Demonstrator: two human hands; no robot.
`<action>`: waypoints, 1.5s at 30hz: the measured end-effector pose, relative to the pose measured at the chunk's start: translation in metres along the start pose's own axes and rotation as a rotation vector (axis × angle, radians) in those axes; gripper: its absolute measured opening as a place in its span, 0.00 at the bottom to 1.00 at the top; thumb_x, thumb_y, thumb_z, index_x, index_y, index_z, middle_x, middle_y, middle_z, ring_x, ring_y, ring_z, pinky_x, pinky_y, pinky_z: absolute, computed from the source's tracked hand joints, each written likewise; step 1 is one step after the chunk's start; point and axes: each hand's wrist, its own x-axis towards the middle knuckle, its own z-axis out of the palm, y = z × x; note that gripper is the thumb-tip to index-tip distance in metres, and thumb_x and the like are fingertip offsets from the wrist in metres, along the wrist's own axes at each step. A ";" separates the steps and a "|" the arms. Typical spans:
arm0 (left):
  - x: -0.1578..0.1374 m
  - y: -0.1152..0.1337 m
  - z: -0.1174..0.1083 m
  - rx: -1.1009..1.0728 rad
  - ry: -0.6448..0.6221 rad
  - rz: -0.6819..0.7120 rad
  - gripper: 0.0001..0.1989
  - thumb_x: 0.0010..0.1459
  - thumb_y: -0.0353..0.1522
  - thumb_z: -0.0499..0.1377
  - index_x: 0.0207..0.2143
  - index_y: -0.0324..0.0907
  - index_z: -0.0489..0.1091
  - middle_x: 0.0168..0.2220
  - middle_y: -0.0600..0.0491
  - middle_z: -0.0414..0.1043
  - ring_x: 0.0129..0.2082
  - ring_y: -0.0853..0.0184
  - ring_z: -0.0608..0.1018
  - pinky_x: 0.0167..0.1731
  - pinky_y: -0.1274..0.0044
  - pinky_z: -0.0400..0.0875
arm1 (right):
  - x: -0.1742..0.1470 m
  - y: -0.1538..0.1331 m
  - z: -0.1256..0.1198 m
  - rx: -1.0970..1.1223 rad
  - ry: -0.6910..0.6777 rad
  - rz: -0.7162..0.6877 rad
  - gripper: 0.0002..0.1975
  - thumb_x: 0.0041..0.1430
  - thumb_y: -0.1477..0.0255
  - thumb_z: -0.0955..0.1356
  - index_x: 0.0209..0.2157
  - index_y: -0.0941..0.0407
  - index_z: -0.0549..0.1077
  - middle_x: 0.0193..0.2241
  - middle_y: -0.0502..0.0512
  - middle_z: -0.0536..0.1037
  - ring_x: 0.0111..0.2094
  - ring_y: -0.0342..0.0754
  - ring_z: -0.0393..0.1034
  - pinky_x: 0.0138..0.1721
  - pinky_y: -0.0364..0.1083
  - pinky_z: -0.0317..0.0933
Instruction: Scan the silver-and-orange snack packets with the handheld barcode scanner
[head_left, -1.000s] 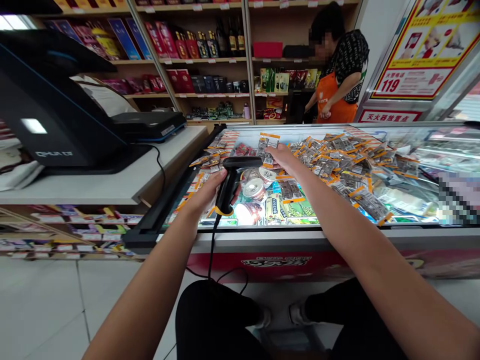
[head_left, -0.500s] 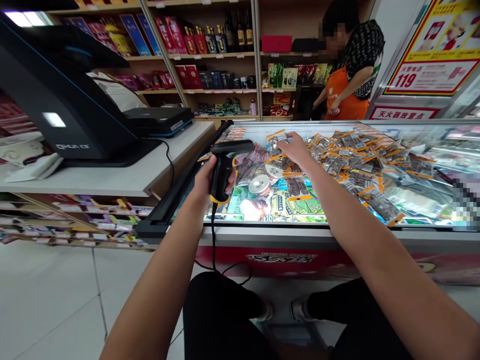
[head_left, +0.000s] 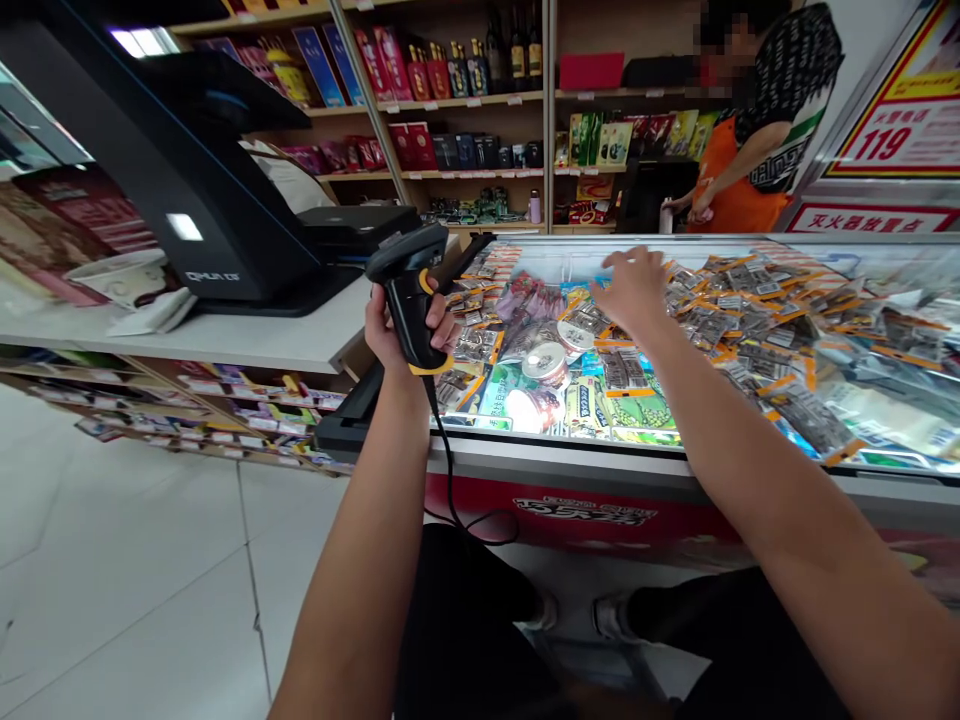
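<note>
My left hand (head_left: 409,325) is wrapped round the grip of a black and yellow barcode scanner (head_left: 412,300), its head raised and its cable hanging down over the freezer's front. Fingers spread and holding nothing, my right hand (head_left: 634,290) hovers over the freezer's glass top, at the left edge of a broad heap of small snack packets (head_left: 739,300) with orange ends. Below and left of that hand lies a single packet (head_left: 624,369). More such packets (head_left: 476,345) lie behind and right of the scanner.
Through the glass show ice cream tubs (head_left: 545,362) and bags. A counter (head_left: 300,345) with a checkout terminal (head_left: 217,180) stands on the left. Behind the freezer (head_left: 480,462) a person in an orange apron (head_left: 739,185) stands by stocked shelves (head_left: 465,172).
My right hand has let go of the snack packet it held and moved right, its fingers opening. My left hand has lifted and tilted the scanner. The view has turned left.
</note>
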 end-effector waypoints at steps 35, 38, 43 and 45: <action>0.002 -0.009 0.011 0.300 -0.010 -0.087 0.32 0.58 0.58 0.51 0.40 0.38 0.70 0.18 0.55 0.65 0.11 0.71 0.67 0.12 0.78 0.60 | -0.017 -0.069 0.028 0.971 -0.272 0.254 0.14 0.61 0.64 0.65 0.39 0.58 0.77 0.31 0.54 0.75 0.29 0.46 0.69 0.32 0.45 0.65; 0.002 -0.017 0.010 0.370 -0.062 -0.161 0.31 0.55 0.56 0.56 0.42 0.37 0.71 0.19 0.54 0.68 0.12 0.68 0.70 0.12 0.77 0.61 | -0.002 -0.044 0.029 0.968 -0.088 0.314 0.14 0.61 0.64 0.65 0.39 0.58 0.77 0.27 0.51 0.70 0.27 0.44 0.65 0.30 0.44 0.64; -0.004 -0.030 0.012 0.506 -0.153 -0.324 0.28 0.56 0.54 0.59 0.42 0.37 0.72 0.20 0.52 0.71 0.14 0.66 0.72 0.13 0.76 0.63 | 0.007 -0.017 0.033 0.899 0.039 0.363 0.13 0.61 0.66 0.63 0.37 0.58 0.76 0.24 0.48 0.65 0.25 0.43 0.60 0.29 0.42 0.60; -0.005 -0.032 0.014 0.524 -0.195 -0.372 0.27 0.58 0.53 0.58 0.42 0.37 0.72 0.21 0.52 0.71 0.15 0.66 0.72 0.14 0.76 0.63 | 0.007 -0.012 0.035 0.884 0.046 0.390 0.13 0.61 0.66 0.63 0.36 0.58 0.76 0.24 0.48 0.64 0.25 0.43 0.60 0.28 0.42 0.58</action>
